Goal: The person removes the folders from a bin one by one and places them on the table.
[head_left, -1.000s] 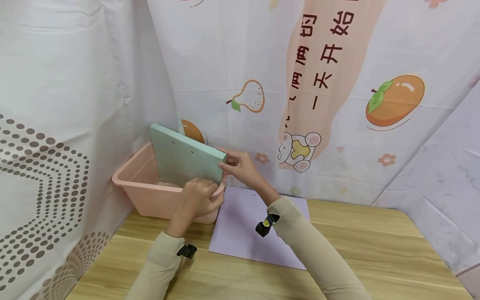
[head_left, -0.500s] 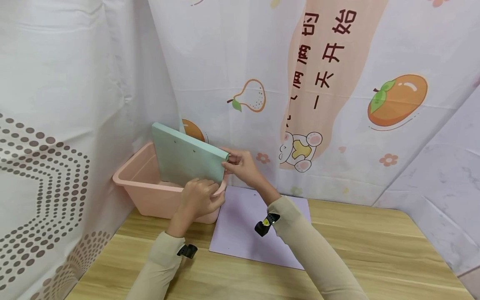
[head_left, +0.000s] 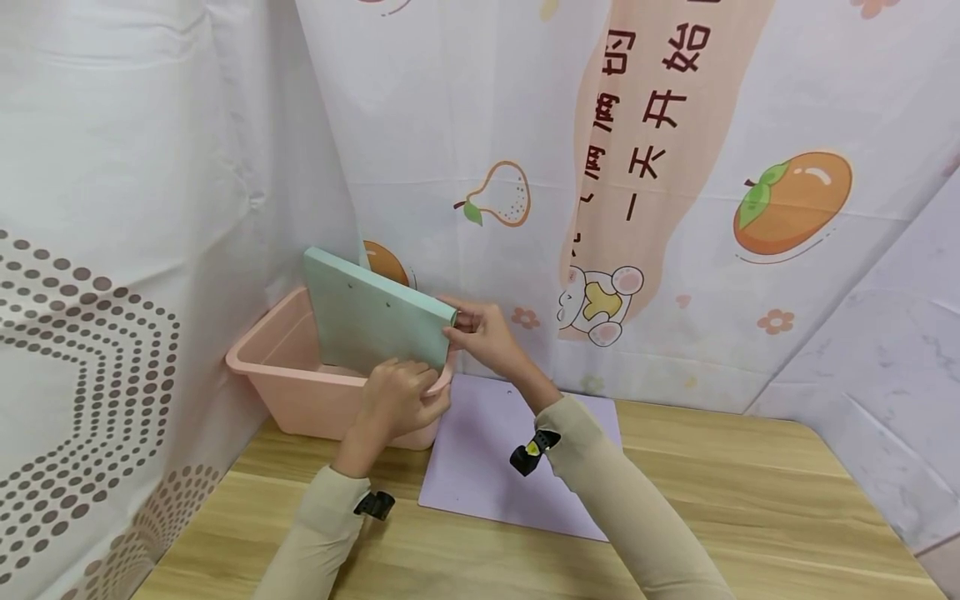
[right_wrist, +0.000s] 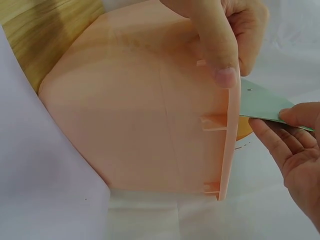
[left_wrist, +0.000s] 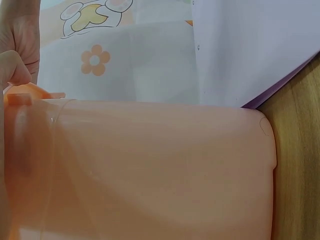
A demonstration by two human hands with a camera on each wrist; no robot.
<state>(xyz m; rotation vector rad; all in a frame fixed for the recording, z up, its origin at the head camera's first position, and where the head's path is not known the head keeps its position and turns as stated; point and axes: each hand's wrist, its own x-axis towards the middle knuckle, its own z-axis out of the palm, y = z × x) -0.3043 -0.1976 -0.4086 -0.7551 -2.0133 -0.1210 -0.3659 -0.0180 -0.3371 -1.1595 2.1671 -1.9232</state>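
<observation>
A mint-green file folder [head_left: 375, 312] stands tilted on edge inside a pink plastic bin [head_left: 307, 404], its upper part rising above the rim. My right hand [head_left: 483, 333] pinches the folder's right end between thumb and fingers; the right wrist view shows that pinch on the green edge [right_wrist: 267, 102]. My left hand [head_left: 397, 396] grips the bin's near right rim, with the thumb [right_wrist: 220, 55] on the outside. The folder's lower part is hidden by the bin wall and my left hand.
A flat lavender folder [head_left: 480, 458] with small rivets lies on the wooden table [head_left: 750, 492], just right of the bin and under my right forearm. A printed curtain [head_left: 450, 100] hangs behind, and a white dotted curtain [head_left: 112, 167] hangs close at the left.
The green folder and both hands hold nearly the same place throughout. Only a slight shift of the whole head view shows.
</observation>
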